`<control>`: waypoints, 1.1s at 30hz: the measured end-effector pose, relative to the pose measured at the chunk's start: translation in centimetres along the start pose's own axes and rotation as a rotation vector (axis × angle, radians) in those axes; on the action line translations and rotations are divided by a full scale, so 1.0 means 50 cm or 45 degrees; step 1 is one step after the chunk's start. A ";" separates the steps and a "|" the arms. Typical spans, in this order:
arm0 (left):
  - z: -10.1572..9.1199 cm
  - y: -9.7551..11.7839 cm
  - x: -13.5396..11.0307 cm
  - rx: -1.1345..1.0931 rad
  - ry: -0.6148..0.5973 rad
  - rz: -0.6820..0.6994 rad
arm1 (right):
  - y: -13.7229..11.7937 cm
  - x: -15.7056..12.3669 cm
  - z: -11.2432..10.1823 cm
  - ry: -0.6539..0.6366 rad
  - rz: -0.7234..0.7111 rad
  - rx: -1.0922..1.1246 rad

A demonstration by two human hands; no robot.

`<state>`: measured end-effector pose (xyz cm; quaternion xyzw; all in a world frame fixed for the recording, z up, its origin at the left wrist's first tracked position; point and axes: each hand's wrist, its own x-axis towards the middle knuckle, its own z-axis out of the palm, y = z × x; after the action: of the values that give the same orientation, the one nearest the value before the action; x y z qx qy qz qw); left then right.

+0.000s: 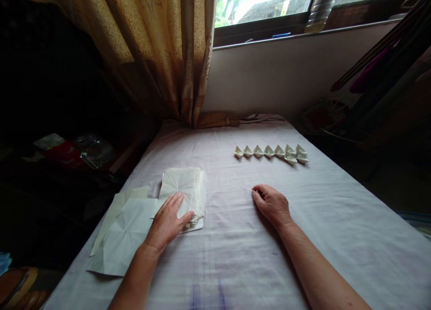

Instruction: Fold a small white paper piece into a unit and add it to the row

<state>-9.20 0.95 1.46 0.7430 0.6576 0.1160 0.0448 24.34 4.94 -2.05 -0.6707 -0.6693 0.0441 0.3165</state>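
My left hand [168,220] lies flat with fingers stretched out on a stack of creased white paper squares [188,186] at the left of the cloth-covered table [235,256]. More creased sheets [124,233] lie unfolded to the left of that stack. My right hand [272,204] rests on the cloth near the middle, fingers curled under; what they hold, if anything, is hidden. A row of several small folded paper boats [271,152] sits farther back, beyond my right hand.
A patterned curtain [161,54] hangs at the back left, its hem resting on the table. A window sill [303,32] and white wall run behind. Dark clutter lies on the left [74,153] and a rack on the right [387,76].
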 end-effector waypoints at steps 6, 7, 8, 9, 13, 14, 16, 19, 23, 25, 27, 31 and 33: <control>-0.029 0.002 0.004 -0.030 0.150 0.042 | 0.002 -0.001 0.001 0.003 0.002 0.008; -0.031 0.006 0.004 -0.024 0.177 0.034 | 0.003 -0.001 0.000 0.002 -0.001 0.013; -0.032 0.009 0.004 -0.019 0.203 0.030 | 0.003 -0.001 0.000 0.000 -0.004 0.018; -0.033 0.013 0.003 -0.013 0.233 0.032 | 0.003 -0.001 -0.001 -0.003 -0.007 0.023; -0.040 0.033 0.001 0.013 0.382 0.070 | 0.004 -0.001 -0.004 -0.007 -0.017 0.039; -0.042 0.041 0.001 0.022 0.419 0.084 | 0.004 -0.001 -0.004 -0.008 -0.019 0.043; -0.043 0.064 0.001 0.037 0.482 0.140 | 0.004 0.000 -0.003 -0.008 -0.022 0.052; -0.032 0.115 0.002 0.050 0.522 0.315 | 0.001 -0.002 -0.003 -0.010 -0.024 0.068; 0.004 0.192 0.004 0.044 0.492 0.501 | -0.004 -0.023 -0.015 -0.053 -0.120 0.180; 0.023 0.223 0.005 0.030 0.469 0.564 | -0.007 -0.042 -0.027 -0.068 -0.297 0.151; 0.039 0.248 0.005 0.004 0.439 0.621 | -0.010 -0.062 -0.038 -0.081 -0.458 0.076; 0.060 0.287 -0.003 -0.067 0.370 0.716 | -0.020 -0.087 -0.055 -0.131 -0.591 0.012; 0.066 0.300 -0.008 -0.101 0.341 0.751 | -0.022 -0.088 -0.060 -0.156 -0.616 0.029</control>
<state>6.04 -1.12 1.52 0.8773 0.4090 0.2463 -0.0486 24.41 -0.34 -0.74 -0.4834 -0.8279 0.0152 0.2840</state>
